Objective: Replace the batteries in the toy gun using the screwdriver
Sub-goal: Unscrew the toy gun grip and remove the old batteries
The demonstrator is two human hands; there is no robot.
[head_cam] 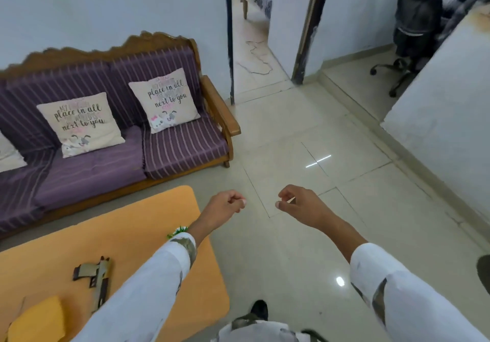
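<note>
The gun (95, 280) lies flat on the orange table (148, 217), near the person's side of it. Its long body runs roughly toward and away from the person, and the grip juts out to their left at the far end. From that I'd guess the muzzle points back at them, though the near tip is too close to the sleeve to be sure. A yellow block (37, 318) sits on the table just beyond it, toward the near left corner. Both hands are held out well ahead of the gun, over the bare floor (305, 135) past the table's right edge. So the gun is behind them and off to the left, down beside the left forearm rather than in front of either hand. The left hand (225, 204) is clenched in a fist with nothing in it. The right hand (294, 204) has its fingers loosely curled, thumb tip close to them, and I can make out nothing held there. The left arm crosses the table's corner and is plainly the nearer one, while the right is out over the tiles, well apart from the table. To my eye any reach means drawing the left hand back and down toward the grip, or turning the whole body to face the table. I can't spot a screwdriver or batteries anywhere. The purple sofa (87, 172) stands behind the table against the wall.
</note>
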